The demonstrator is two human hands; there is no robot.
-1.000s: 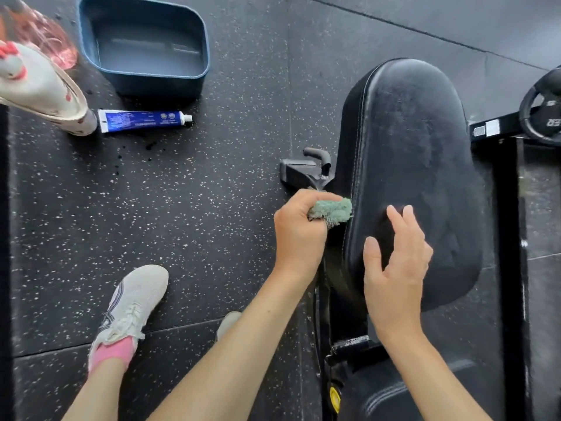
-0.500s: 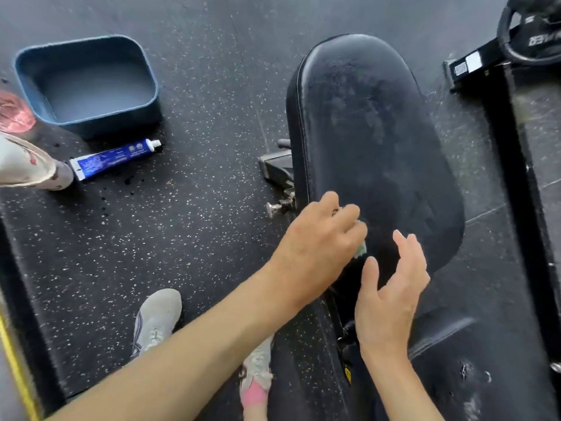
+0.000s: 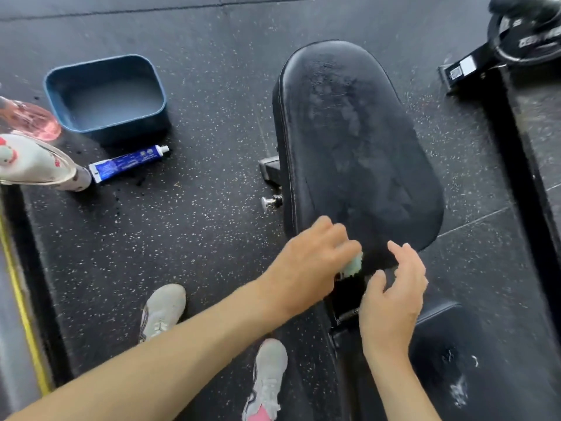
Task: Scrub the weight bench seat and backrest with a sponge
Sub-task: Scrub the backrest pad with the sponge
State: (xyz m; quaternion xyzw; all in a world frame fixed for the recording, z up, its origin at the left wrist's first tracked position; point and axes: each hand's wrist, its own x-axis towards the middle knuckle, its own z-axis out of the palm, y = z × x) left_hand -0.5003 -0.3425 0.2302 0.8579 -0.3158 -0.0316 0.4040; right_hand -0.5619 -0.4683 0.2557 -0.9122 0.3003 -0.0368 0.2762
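Observation:
The black padded bench seat (image 3: 358, 141) fills the middle of the view, dull with smeared residue. My left hand (image 3: 309, 262) grips a pale green sponge (image 3: 353, 265) against the seat's near narrow end; only the sponge's tip shows past my fingers. My right hand (image 3: 391, 299) hovers just right of it with fingers loosely spread, holding nothing, above the gap between seat and backrest. The black backrest pad (image 3: 473, 360) lies at the lower right with white foam flecks on it.
A blue basin (image 3: 106, 95), a blue tube (image 3: 129, 164), a white spray bottle (image 3: 36, 165) and a pink bottle (image 3: 33, 120) sit on the speckled rubber floor at left. Bench adjuster knob (image 3: 270, 202) sticks out left. A weight plate (image 3: 528, 31) is top right. My shoes (image 3: 162, 311) stand below.
My left hand has carried the sponge from the seat's left edge onto its near end and down toward the gap. My right hand lifted off the seat. The view shifted right and back.

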